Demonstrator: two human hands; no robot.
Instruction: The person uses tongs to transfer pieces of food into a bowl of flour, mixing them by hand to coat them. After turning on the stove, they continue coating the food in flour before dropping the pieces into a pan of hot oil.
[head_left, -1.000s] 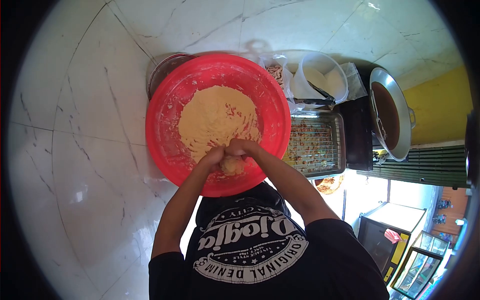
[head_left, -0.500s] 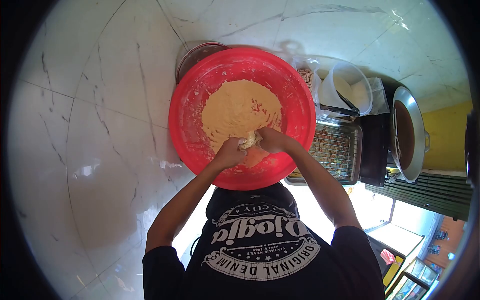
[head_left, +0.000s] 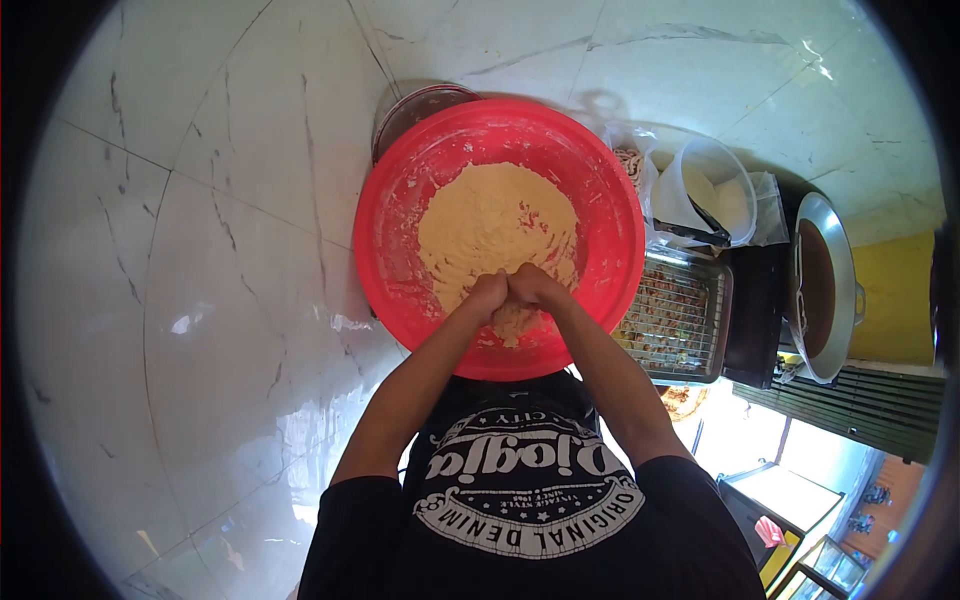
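A wide red basin (head_left: pixel 385 285) holds a broad heap of pale yellow flour (head_left: pixel 490 205). My left hand (head_left: pixel 489 293) and my right hand (head_left: pixel 534 286) meet over the lower part of the heap, side by side, with fingers curled inward. A floury, lumpy piece (head_left: pixel 514 322) shows just below and between them. The closed fingers hide most of what they grip, so I cannot make out exactly what is inside each hand.
Right of the basin stand a white tub (head_left: pixel 735 205) with black-handled tongs, a bag of pale strips (head_left: pixel 628 160) and a wire rack on a tray (head_left: pixel 680 315). A large metal pan (head_left: pixel 850 290) of brown liquid lies farther right.
Both hands have come closer together, and the pale clump that showed between them is now mostly covered. Floury material shows below them. The whole view has shifted slightly.
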